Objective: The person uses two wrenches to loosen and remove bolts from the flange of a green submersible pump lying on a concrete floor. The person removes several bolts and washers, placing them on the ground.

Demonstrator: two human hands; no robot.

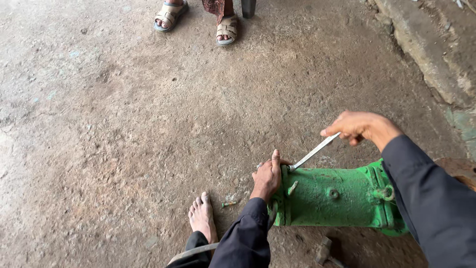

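Dark sleeves frame the bottom of the view, and between them lies a green cast-metal housing [337,196] on its side on the concrete floor [124,124]. It is a hollow, drum-like body with flanged ends; its inside cannot be seen from this angle, so what it holds cannot be told.

At the near flange, the left hand [267,176] presses flat against the end of the housing, fingers together and thumb up, gripping nothing but bracing the rim. Just right of it, the head of a slim silver spanner [312,152] sits at the flange's top edge. The right hand [359,126] is closed around the far end of that spanner, up and to the right of the left hand.

Left of the left hand, a small bolt [228,203] lies loose on the floor, and beside it rests the person's bare foot [202,218]. Well beyond both hands, at the top of the view, stand another person's sandalled feet [198,17].
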